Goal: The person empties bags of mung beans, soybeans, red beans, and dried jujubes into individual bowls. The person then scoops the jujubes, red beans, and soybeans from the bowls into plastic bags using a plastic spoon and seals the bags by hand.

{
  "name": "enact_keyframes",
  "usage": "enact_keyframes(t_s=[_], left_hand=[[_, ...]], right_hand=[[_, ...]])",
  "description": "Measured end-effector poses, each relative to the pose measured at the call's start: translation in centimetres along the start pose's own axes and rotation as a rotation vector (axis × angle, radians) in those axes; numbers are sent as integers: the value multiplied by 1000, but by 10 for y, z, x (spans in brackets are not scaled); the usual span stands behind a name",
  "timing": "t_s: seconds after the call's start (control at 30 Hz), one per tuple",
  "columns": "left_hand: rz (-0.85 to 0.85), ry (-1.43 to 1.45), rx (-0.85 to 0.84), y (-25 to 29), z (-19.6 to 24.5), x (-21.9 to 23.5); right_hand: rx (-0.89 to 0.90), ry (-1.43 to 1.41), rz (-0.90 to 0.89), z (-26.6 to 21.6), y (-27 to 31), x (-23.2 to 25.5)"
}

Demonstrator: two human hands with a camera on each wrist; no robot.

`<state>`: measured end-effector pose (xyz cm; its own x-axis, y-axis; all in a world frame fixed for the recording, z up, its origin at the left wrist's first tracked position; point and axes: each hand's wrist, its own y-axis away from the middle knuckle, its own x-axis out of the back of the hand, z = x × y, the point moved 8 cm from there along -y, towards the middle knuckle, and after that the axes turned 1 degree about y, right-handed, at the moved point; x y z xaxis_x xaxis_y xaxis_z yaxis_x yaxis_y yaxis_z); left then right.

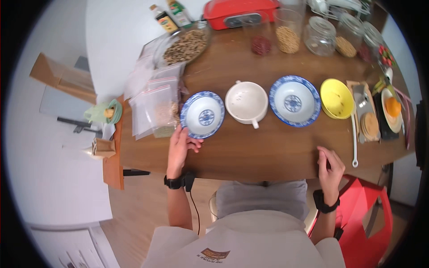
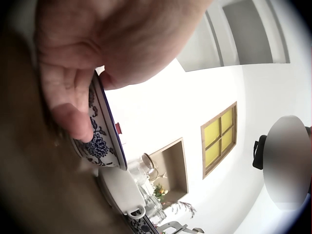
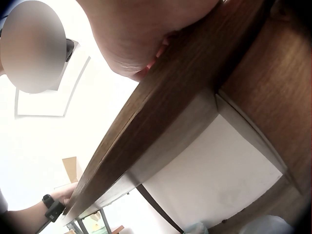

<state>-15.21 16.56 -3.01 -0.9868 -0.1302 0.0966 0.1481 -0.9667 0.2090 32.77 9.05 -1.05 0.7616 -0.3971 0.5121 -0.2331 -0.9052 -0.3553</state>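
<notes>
At the table's left, my left hand [image 1: 179,145] grips the near-left rim of a blue-and-white bowl [image 1: 206,117]. In the left wrist view, the thumb lies over the rim while the fingers press the flowered outer wall of the bowl [image 2: 100,141]. The bowl holds nothing. My right hand [image 1: 330,169] rests by the front edge of the table, loosely curled, with nothing in it. A white two-handled cup [image 1: 246,102], a second blue-and-white bowl [image 1: 295,101] and a yellow bowl [image 1: 337,99] stand in a row to the right of the first bowl.
Plastic bags [image 1: 154,109] lie left of the gripped bowl, below a glass dish of mottled beans [image 1: 187,46]. Glass jars [image 1: 320,35] and a red appliance [image 1: 241,13] line the back. A white long-handled spoon [image 1: 355,143] and a wooden-lidded jar [image 1: 370,125] are at right.
</notes>
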Motion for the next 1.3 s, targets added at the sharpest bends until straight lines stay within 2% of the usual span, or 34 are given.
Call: enact_keyframes(t_s=[0.07, 0.4, 0.7, 0.83, 1.03, 1.2, 1.27, 1.3], left_hand=[[-14, -23, 26, 10, -3, -1], [-65, -54, 75, 73, -8, -19], [-306, 22, 145, 110, -19, -92], [-414, -6, 122, 112, -14, -129], [-468, 11, 114, 104, -6, -159], [-449, 35, 143, 102, -11, -161], [-387, 37, 139, 100, -4, -147], [-419, 9, 140, 101, -1, -145]], right_hand=[[74, 17, 1, -7, -1, 1], [102, 51, 17, -8, -3, 1], [103, 61, 19, -8, -3, 0], [125, 49, 36, -9, -4, 2], [128, 50, 31, -10, -5, 2], [130, 42, 29, -12, -4, 1], [76, 58, -8, -10, -2, 0], [76, 32, -6, -5, 0, -2]])
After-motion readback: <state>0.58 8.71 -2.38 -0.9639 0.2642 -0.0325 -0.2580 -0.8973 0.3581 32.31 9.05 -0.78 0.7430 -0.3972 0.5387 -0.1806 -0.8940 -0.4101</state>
